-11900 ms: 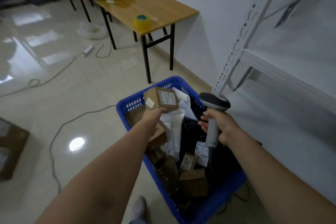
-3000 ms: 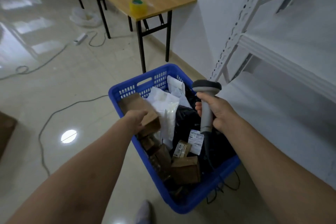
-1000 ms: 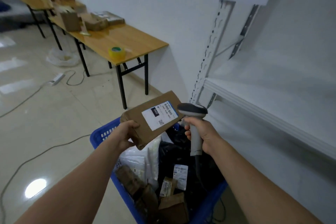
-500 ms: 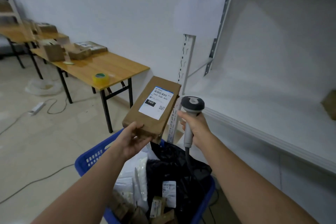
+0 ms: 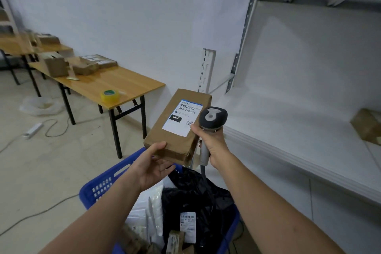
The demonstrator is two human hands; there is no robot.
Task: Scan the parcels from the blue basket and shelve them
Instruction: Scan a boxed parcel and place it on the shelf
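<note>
My left hand (image 5: 153,166) holds a flat brown cardboard parcel (image 5: 175,136) from below, its white barcode label facing up. My right hand (image 5: 212,143) grips a grey handheld scanner (image 5: 212,118) right beside the parcel's label, thumb touching the label's edge. Below them stands the blue basket (image 5: 103,187) with white and black mailer bags and small cardboard boxes inside. To the right is the white shelf (image 5: 288,134), marked 4-3 on a sheet above, with one brown parcel (image 5: 367,126) lying on it at the far right.
A wooden folding table (image 5: 115,86) at the left carries a yellow tape roll (image 5: 109,95) and several cardboard boxes. Cables and a power strip (image 5: 33,130) lie on the tiled floor. The scanner's cord drops into the basket.
The parcel has come up out of the basket and now sits level beside the scanner. My view has risen toward the shelf, showing the 4-3 sign.
</note>
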